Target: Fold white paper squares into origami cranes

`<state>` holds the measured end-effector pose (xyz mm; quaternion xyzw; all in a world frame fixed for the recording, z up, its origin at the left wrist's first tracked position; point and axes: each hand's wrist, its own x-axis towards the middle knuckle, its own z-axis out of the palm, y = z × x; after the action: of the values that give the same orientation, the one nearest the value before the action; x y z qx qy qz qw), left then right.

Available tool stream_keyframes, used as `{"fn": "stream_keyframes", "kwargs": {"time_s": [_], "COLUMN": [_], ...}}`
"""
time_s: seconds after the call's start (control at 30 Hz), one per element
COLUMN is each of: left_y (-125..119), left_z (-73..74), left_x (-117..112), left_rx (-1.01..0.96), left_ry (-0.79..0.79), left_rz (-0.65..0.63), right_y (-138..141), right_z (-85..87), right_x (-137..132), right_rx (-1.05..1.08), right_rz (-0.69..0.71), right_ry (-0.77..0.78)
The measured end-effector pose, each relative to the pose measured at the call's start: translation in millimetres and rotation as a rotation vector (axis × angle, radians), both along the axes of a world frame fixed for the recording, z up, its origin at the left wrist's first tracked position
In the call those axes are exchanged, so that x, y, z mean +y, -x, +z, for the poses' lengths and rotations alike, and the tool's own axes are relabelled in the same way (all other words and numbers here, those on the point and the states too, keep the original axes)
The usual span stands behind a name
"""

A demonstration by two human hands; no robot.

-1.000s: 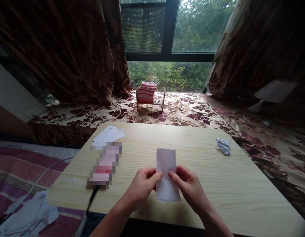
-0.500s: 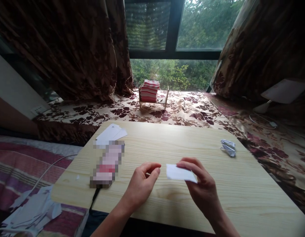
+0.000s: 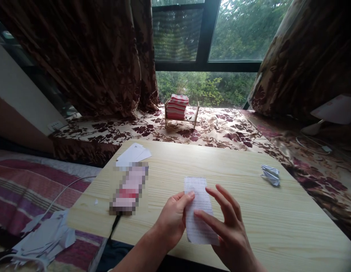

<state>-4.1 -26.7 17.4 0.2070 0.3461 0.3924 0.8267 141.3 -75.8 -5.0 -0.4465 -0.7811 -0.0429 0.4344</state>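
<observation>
A narrow white paper slip (image 3: 198, 206) with faint printed text lies lengthwise over the light wooden table (image 3: 243, 215), near its front edge. My left hand (image 3: 173, 221) pinches the slip's left edge between thumb and fingers. My right hand (image 3: 226, 226) rests over the slip's right side, its fingers stretched out and spread. A small folded paper figure (image 3: 270, 175) sits on the table to the right, apart from both hands.
A blurred pink-and-white object (image 3: 129, 188) lies on the table's left part, with white cards (image 3: 132, 155) behind it. Paper scraps (image 3: 47, 238) lie on the striped bedding at left. A small wooden rack with striped cloth (image 3: 178, 107) stands by the window.
The slip went from held upright by both hands, to flat in my right hand alone, to lengthwise again with its printed side up. My left hand took its edge again; my right fingers spread.
</observation>
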Motion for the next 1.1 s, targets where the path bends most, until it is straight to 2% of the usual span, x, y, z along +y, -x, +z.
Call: {"fn": "stream_keyframes", "kwargs": {"time_s": [0.2,0.43,0.53,0.57,0.63,0.7,0.77,0.93,1.1], "left_y": [5,8,5,4,1,0,0,6,9], "left_z": [4.5,7.6,6.5,6.3,6.5,7.3,8.2,7.7,8.1], "left_x": [2,8,9,9,8,6,3,0,1], "left_rx": [-0.015,-0.090,-0.036,-0.013,0.010,0.007,0.031,0.160,0.118], "left_ry": [-0.034,0.032,0.017,0.005,-0.020,-0.049,-0.098,-0.201,-0.139], "left_rz": [0.045,-0.106,-0.001,0.040,0.062,0.019,-0.030,-0.096,-0.105], "right_y": [4,-1,-10,-12,-11,-5,4,14,9], "right_z": [7.9,-2.3,-4.5,-4.5,-3.7,-2.4,-0.7,5.5,6.4], "right_x": [5,8,6,5,5,6,8,10,9], "right_rx": [-0.018,-0.099,0.055,0.162,0.422,0.651,0.838,1.149,1.241], "right_rz": [0.080,0.097,-0.039,-0.107,-0.181,-0.090,0.049,0.106,0.110], "right_ry": [0.005,-0.055,-0.004,0.058,0.288,0.606,0.810,0.902,0.956]}}
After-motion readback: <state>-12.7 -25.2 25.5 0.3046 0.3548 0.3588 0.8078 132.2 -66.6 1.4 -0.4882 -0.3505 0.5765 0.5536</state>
